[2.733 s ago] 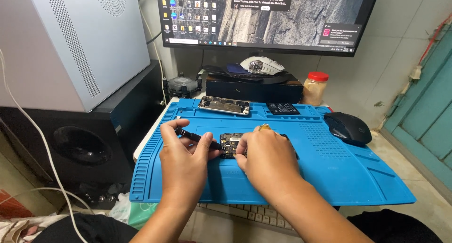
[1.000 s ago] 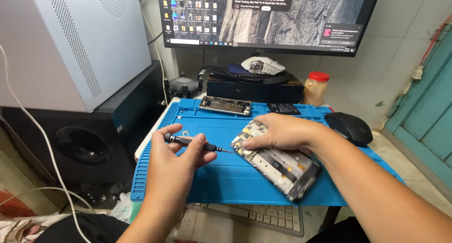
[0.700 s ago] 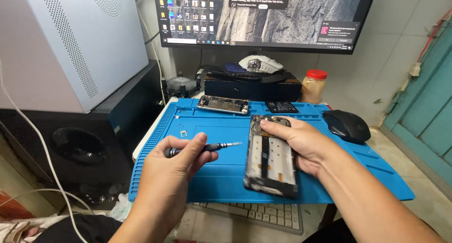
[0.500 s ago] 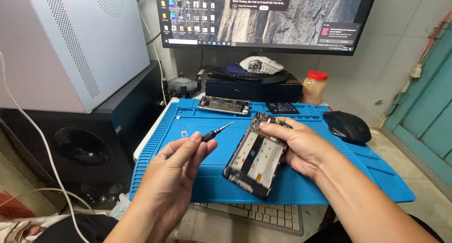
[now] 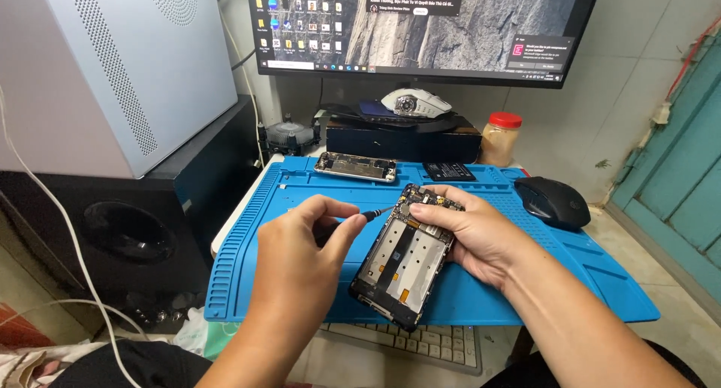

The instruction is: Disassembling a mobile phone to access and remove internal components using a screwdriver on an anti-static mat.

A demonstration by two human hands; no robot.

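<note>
A blue repair mat point(image 5: 526, 298) is lying over the desk, its front edge overlapping a white keyboard point(image 5: 443, 343). At the mat's far edge a second opened phone frame point(image 5: 355, 166) is sitting just beside a flat black battery point(image 5: 447, 172). A black mouse point(image 5: 553, 201) is resting on the mat's right side. Behind, a red-lidded jar point(image 5: 502, 138) is standing beside a black box point(image 5: 402, 140) carrying a white mouse point(image 5: 415, 102). A monitor point(image 5: 451, 27) is glowing above; a white computer case point(image 5: 113, 65) is standing left, over a black speaker point(image 5: 128, 230).

Left hand point(image 5: 300, 245) fingers pinched; right hand point(image 5: 469, 234) fingers curled gripping
</note>
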